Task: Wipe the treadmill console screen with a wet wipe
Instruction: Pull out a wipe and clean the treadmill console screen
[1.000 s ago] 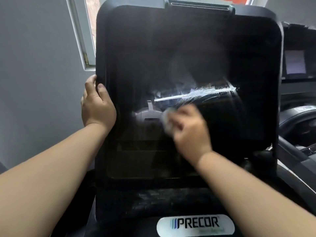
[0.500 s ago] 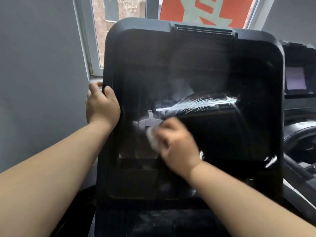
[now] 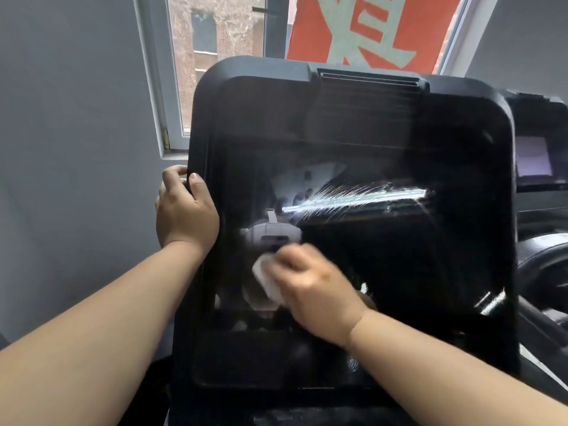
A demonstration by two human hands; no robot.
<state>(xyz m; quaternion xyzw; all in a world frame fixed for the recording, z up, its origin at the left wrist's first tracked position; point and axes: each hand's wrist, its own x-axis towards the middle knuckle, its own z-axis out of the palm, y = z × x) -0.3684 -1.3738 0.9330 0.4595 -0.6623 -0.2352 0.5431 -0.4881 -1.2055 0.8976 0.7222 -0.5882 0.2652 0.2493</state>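
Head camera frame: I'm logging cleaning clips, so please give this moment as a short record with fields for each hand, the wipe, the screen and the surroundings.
left hand: grips the console's left edge, fingers curled around it
right hand: presses the wet wipe against the screen, lower centre-left; blurred by motion
wet wipe: white, bunched under the right hand's fingers
console screen: dark, glossy, off; streaky bright glare band across the middle
window: behind the console, brick wall outside, red banner at upper right
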